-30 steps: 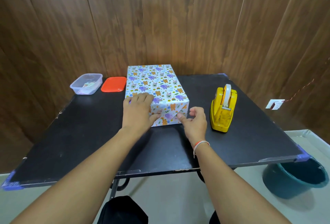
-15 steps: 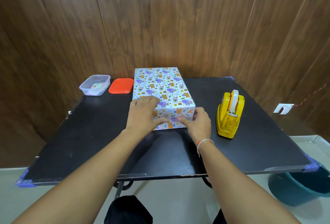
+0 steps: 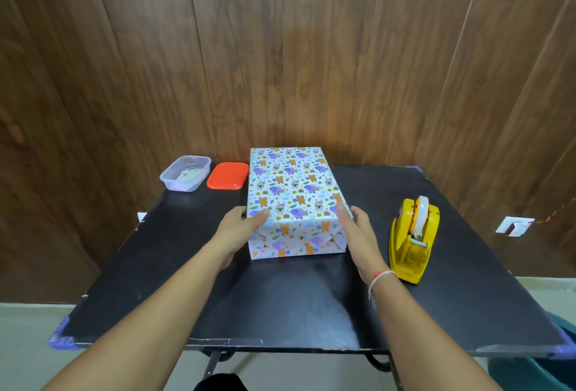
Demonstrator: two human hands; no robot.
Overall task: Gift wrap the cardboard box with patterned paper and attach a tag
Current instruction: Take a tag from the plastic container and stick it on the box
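The box (image 3: 293, 185), wrapped in white paper printed with cartoon animals, lies lengthwise in the middle of the black table (image 3: 280, 297). Its near end shows folded paper flaps. My left hand (image 3: 237, 225) grips the box's left side near the front, thumb lying on the top face. My right hand (image 3: 358, 228) grips the right side opposite it, thumb also on top. Neither hand's fingers behind the box show. A clear plastic container (image 3: 185, 172) at the back left holds small paper pieces.
A yellow tape dispenser (image 3: 411, 241) stands just right of my right hand. A red lid (image 3: 227, 175) lies between the container and the box. A wooden wall rises behind the table. A teal bucket (image 3: 536, 372) sits on the floor at the lower right.
Both hands left the folded front end of the box and slid out to its left and right sides, thumbs now on top. The box looks slightly squarer to me.
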